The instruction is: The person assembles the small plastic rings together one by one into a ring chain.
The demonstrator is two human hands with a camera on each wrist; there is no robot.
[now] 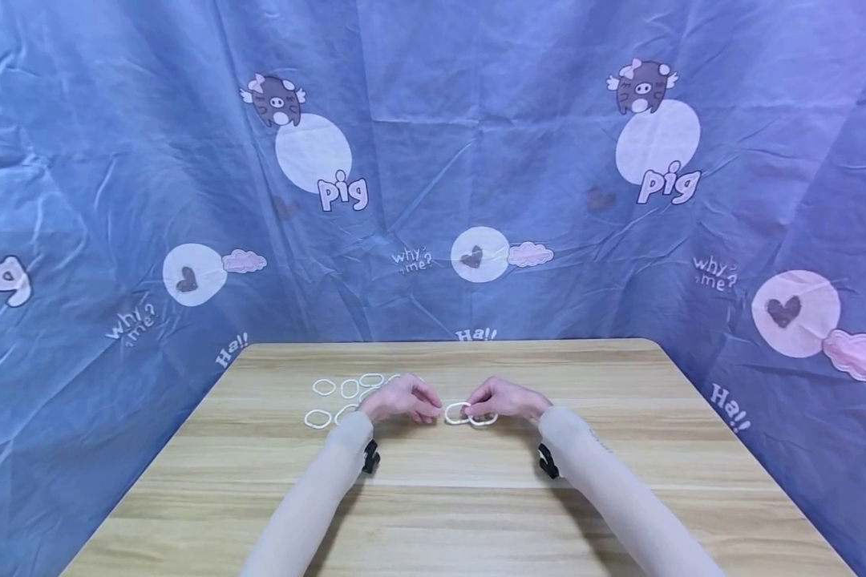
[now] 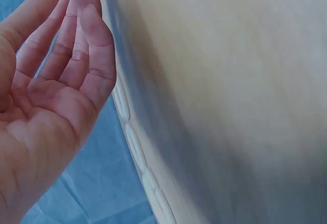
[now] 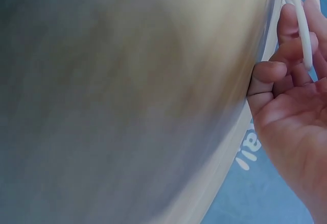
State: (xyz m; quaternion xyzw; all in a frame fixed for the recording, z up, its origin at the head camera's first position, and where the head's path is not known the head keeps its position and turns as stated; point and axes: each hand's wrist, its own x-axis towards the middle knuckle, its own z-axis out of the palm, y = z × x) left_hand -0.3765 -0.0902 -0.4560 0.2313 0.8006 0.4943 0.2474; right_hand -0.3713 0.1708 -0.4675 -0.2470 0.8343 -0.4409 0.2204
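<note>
Two white oval rings (image 1: 456,414) overlap between the hands in the head view, held up near the tabletop. My right hand (image 1: 503,398) pinches them where they meet; one white ring (image 3: 303,30) hangs across its fingers in the right wrist view. My left hand (image 1: 402,397) is bent, thumb and fingertips close together, just left of the rings. A sliver of white shows by its fingertips at the top of the left wrist view, but whether they pinch it is unclear. Several more white rings (image 1: 317,419) lie on the table left of and behind the left hand.
A light wood-grain table (image 1: 447,521) extends under both forearms. Behind it and at its sides hangs a blue printed cloth (image 1: 418,296). Dark straps (image 1: 370,457) sit on the wrists. White rings (image 2: 135,147) line the table surface low in the left wrist view.
</note>
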